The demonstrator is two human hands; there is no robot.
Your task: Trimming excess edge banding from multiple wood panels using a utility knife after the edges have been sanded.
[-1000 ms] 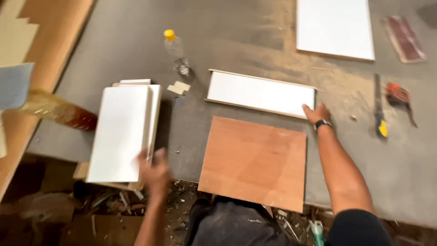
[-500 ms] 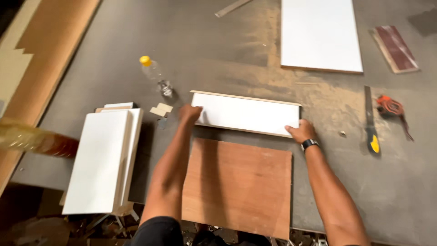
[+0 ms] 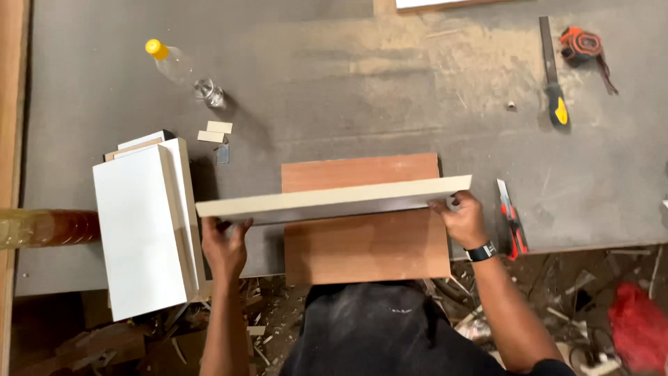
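Note:
Both hands hold a long white laminated board up on its edge, tilted, above the grey worktable. My left hand grips its left end and my right hand, with a black wristwatch, grips its right end. Under the raised board lies a brown plywood panel, flat at the table's near edge. A stack of white boards sits to the left, overhanging the table edge beside my left hand.
A clear plastic bottle with a yellow cap lies at the far left. A chisel with a yellow handle and an orange tape measure lie at the far right. A red-and-black cutter is by my right hand. Scraps cover the floor.
Both hands took hold of the white board, lifted it off the table onto its edge and brought it nearer, over the brown panel. The view has shifted toward the table's near edge.

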